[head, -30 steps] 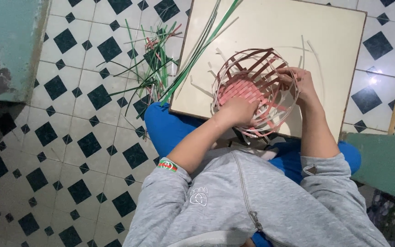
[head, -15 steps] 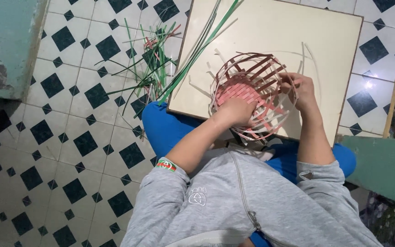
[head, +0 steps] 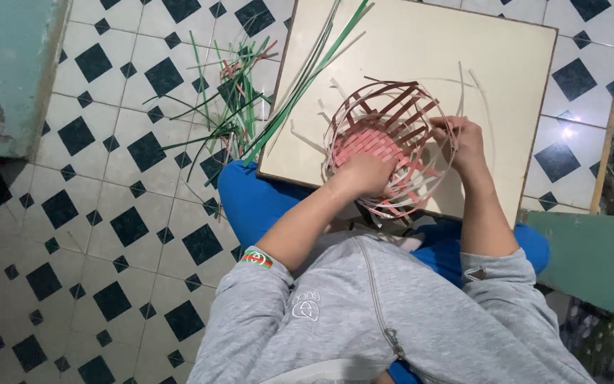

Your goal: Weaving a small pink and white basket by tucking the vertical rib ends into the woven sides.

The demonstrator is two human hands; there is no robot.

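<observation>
Fingers (head: pixel 443 128) of the right hand (head: pixel 467 146) pinch an upright strip on a half-woven pink and brown strip basket (head: pixel 391 146) resting on the square cream desk (head: pixel 421 64); left hand (head: pixel 364 174) curls over its near rim. Base looks woven, sides unfinished. Loose green strips (head: pixel 229 114) litter the tiled floor (head: pixel 108 178).

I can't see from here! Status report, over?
Left hand gripping basket near rim. Right hand pinching a rim strip. Basket half-woven on board. Loose green strips alongside, nothing blocking.
</observation>
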